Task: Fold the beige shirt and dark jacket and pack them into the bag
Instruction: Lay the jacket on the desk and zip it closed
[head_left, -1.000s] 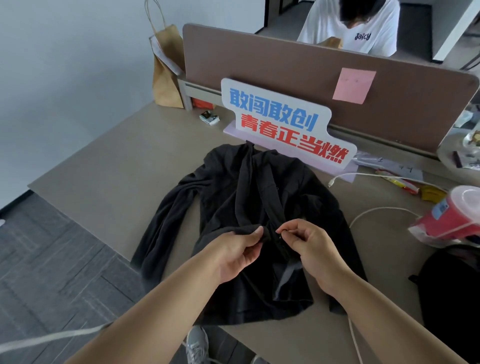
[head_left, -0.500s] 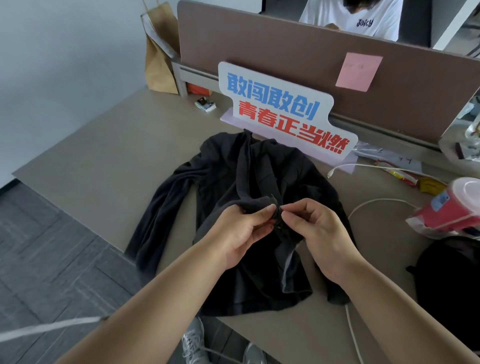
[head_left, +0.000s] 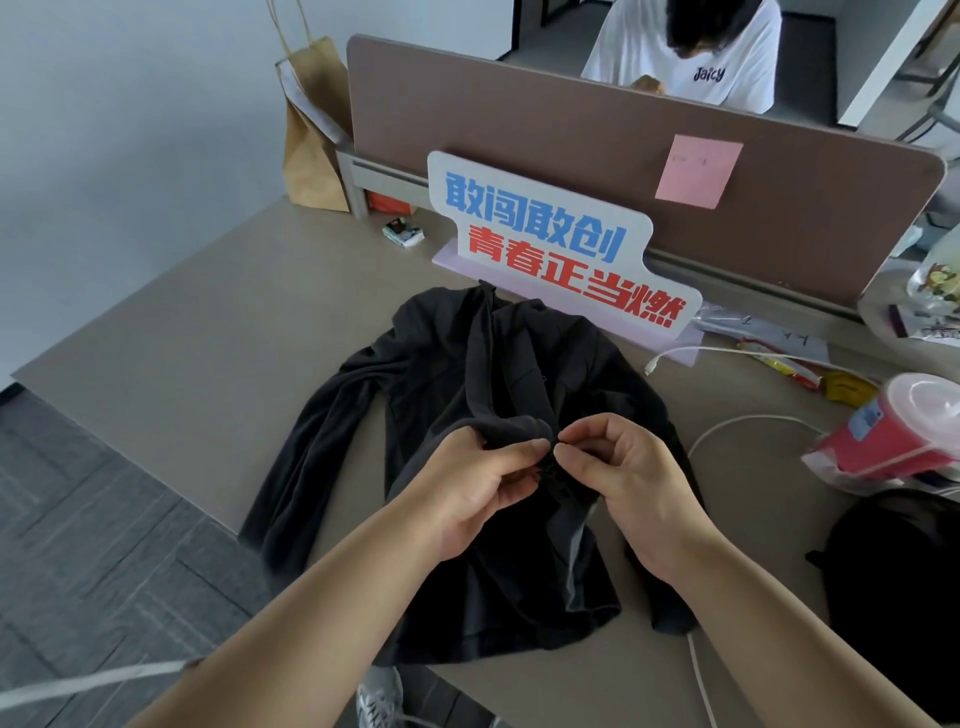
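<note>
The dark jacket (head_left: 436, 374) lies spread on the desk, front up, its left sleeve hanging over the desk's near edge. My left hand (head_left: 483, 483) pinches the jacket's left front edge near the zipper. My right hand (head_left: 628, 478) pinches the opposite edge, fingertips almost touching the left hand's. Both hold the fabric slightly lifted at the jacket's middle. A black bag (head_left: 898, 587) sits at the right edge of the desk. No beige shirt is visible.
A white sign with blue and red characters (head_left: 550, 249) stands behind the jacket against a brown divider (head_left: 571, 135). A red lidded cup in plastic (head_left: 893, 431), white cables (head_left: 737, 421) and snack wrappers lie at right. A paper bag (head_left: 311, 140) stands far left. A person sits beyond the divider.
My hands have drawn together at the jacket's front opening and lifted the two edges slightly; the head view shifted a little.
</note>
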